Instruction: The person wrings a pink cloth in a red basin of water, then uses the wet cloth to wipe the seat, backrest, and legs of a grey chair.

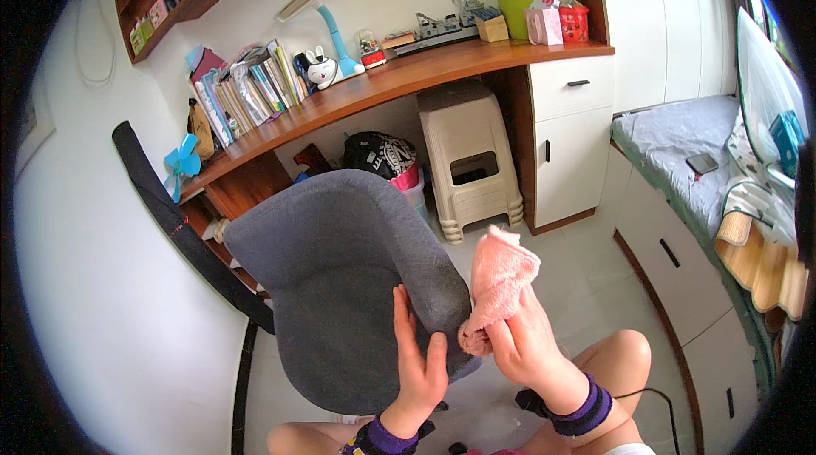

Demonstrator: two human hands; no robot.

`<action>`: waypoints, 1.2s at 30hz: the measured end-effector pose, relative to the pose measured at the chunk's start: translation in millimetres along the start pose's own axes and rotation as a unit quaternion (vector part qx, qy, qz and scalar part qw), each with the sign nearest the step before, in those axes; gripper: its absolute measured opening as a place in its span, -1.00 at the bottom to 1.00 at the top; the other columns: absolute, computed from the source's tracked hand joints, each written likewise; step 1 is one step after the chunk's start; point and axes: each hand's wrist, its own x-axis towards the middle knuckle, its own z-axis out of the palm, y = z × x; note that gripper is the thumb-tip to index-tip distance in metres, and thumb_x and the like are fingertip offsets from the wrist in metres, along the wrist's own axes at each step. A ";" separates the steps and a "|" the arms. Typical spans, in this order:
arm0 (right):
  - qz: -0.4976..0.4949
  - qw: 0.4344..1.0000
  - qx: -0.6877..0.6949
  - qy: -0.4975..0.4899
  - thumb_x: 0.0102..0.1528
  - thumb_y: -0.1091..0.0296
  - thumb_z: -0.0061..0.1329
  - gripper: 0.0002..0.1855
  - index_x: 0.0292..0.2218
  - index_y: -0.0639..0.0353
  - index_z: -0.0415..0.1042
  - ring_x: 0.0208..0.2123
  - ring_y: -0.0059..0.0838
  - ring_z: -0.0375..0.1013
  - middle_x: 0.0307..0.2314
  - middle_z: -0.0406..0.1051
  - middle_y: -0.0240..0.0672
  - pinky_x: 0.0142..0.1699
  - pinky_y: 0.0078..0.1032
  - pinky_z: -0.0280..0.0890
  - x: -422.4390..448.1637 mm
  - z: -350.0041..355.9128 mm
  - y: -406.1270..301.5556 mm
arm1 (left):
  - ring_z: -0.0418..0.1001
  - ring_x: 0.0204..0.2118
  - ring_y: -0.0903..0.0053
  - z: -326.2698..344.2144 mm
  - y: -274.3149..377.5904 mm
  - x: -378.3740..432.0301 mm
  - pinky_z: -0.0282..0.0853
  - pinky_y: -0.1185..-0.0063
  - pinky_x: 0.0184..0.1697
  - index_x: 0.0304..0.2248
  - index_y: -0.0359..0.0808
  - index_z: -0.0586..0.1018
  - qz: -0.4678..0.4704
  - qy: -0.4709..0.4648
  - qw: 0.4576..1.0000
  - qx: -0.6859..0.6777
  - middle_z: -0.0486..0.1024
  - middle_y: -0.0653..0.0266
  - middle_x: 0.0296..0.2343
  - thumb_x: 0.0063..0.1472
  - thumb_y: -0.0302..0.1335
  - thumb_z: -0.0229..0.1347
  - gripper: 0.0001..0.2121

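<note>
A grey fabric swivel chair [344, 302] stands right before me, its rounded backrest curving along the far and right sides. My left hand [419, 359] rests against the inner side of the chair's right edge, fingers extended and thumb apart, holding nothing. On the outer side of that same edge, my right hand [519, 340] grips a pink terry cloth [503, 270], which bunches up above and beside the fingers. The cloth's lower left part is close to the chair's edge; whether it touches is unclear.
Behind the chair runs a wooden desk [408, 80] with books [255, 94] and a blue desk lamp [335, 31]. Stacked plastic stools [475, 136] stand beneath. A rolled black mat [172, 212] leans at the left wall. White drawers [663, 251] and a padded bench [676, 130] flank the right.
</note>
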 end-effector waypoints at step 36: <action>-0.057 0.818 -0.371 -0.436 0.02 0.21 -0.08 -0.26 0.09 0.47 -0.07 -0.18 0.20 0.33 0.04 -0.07 0.30 -0.13 -0.26 0.32 107.0 21.6 -94.2 | -0.15 0.18 -0.12 16.0 -26.2 -20.5 -0.13 0.08 0.15 0.11 -0.42 0.04 0.064 0.004 0.981 0.183 -0.12 -0.24 0.12 0.02 -0.41 0.09 -0.31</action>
